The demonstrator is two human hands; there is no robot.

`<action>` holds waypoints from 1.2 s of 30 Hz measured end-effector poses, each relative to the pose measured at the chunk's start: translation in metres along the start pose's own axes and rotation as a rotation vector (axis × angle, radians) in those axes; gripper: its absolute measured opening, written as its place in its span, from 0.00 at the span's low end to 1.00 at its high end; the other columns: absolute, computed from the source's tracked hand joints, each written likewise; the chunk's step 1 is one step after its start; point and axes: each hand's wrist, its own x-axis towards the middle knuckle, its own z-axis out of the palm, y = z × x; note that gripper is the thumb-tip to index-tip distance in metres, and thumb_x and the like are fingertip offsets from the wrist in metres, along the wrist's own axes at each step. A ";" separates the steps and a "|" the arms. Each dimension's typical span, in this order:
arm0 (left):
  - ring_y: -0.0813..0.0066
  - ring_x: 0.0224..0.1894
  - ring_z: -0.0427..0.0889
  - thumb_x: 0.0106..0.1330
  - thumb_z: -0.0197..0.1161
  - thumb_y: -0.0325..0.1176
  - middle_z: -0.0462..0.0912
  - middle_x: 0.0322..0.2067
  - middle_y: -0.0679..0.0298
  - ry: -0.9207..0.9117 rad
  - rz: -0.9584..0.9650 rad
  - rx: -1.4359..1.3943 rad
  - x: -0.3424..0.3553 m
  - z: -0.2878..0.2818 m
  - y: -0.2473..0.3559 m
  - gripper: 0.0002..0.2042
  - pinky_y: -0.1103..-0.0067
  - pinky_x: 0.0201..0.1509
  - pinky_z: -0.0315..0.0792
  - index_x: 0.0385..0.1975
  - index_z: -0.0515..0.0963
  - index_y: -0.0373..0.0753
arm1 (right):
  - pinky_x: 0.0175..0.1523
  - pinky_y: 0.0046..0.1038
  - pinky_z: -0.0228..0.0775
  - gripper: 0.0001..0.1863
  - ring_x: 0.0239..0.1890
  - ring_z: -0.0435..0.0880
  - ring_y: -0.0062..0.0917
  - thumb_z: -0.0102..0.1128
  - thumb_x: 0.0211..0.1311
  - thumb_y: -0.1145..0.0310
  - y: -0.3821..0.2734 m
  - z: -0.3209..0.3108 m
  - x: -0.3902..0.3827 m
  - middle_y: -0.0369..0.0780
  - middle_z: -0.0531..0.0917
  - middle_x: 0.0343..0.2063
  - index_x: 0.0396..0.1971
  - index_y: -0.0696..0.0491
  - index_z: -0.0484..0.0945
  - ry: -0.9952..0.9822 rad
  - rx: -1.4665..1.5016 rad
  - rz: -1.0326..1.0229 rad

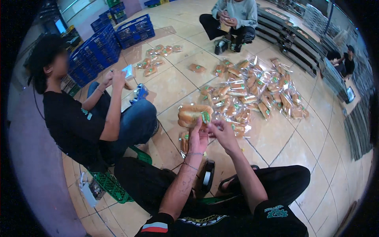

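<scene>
The left hand (198, 138) grasps the wrapped bread roll (192, 113) at its near side, while the right hand (224, 137) bunches its fingers by the roll's lower right end, seemingly in a pinch, though overlap hides the exact contact. Closing that end looks like the step in hand; the next move calls for gentle, steady fingers, with more wrapped rolls (256, 85) lying beyond the grip to the right.
</scene>
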 end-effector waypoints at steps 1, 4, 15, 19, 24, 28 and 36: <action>0.67 0.55 0.77 0.64 0.69 0.38 0.76 0.56 0.58 0.003 -0.012 0.002 -0.010 0.016 0.003 0.24 0.69 0.58 0.75 0.57 0.71 0.37 | 0.40 0.21 0.72 0.20 0.34 0.79 0.17 0.66 0.65 0.58 -0.005 0.005 0.000 0.35 0.81 0.35 0.46 0.59 0.76 0.130 0.070 -0.173; 0.65 0.57 0.75 0.68 0.65 0.40 0.75 0.58 0.59 -0.106 0.067 0.117 -0.032 0.045 0.013 0.25 0.67 0.65 0.69 0.61 0.67 0.38 | 0.38 0.21 0.72 0.11 0.32 0.79 0.15 0.65 0.66 0.67 -0.029 -0.009 -0.005 0.34 0.82 0.32 0.41 0.58 0.78 0.378 -0.008 -0.387; 0.64 0.56 0.77 0.62 0.66 0.18 0.75 0.56 0.49 -0.012 0.248 0.274 -0.049 0.054 0.094 0.32 0.66 0.58 0.77 0.64 0.59 0.38 | 0.43 0.24 0.75 0.12 0.36 0.82 0.19 0.62 0.68 0.65 -0.048 -0.061 -0.018 0.38 0.84 0.35 0.43 0.56 0.78 -0.284 0.085 -0.129; 0.65 0.47 0.84 0.56 0.70 0.18 0.82 0.49 0.52 -0.149 0.375 0.842 -0.062 0.084 0.109 0.33 0.72 0.53 0.79 0.60 0.60 0.38 | 0.54 0.32 0.75 0.29 0.46 0.82 0.28 0.72 0.57 0.59 -0.074 -0.058 -0.028 0.43 0.79 0.50 0.56 0.54 0.73 0.140 -0.381 -0.510; 0.72 0.45 0.84 0.51 0.74 0.21 0.86 0.41 0.52 -0.336 0.374 1.427 -0.081 0.111 0.106 0.37 0.76 0.52 0.76 0.60 0.59 0.39 | 0.55 0.33 0.73 0.30 0.49 0.81 0.32 0.75 0.49 0.60 -0.100 -0.025 -0.046 0.43 0.80 0.51 0.53 0.53 0.77 0.055 -0.527 -0.768; 0.56 0.47 0.86 0.52 0.76 0.28 0.86 0.41 0.52 -0.391 0.244 1.511 -0.084 0.099 0.102 0.40 0.69 0.51 0.77 0.63 0.56 0.41 | 0.44 0.33 0.74 0.12 0.39 0.83 0.34 0.73 0.48 0.68 -0.094 -0.014 -0.042 0.41 0.85 0.32 0.33 0.55 0.83 -0.112 -0.648 -0.571; 0.66 0.52 0.81 0.51 0.79 0.34 0.81 0.49 0.54 -0.290 0.498 1.341 -0.082 0.071 0.130 0.46 0.71 0.59 0.72 0.67 0.54 0.37 | 0.36 0.21 0.73 0.04 0.31 0.81 0.13 0.69 0.58 0.73 -0.048 -0.069 -0.019 0.30 0.83 0.26 0.29 0.56 0.83 -0.360 -0.020 -0.117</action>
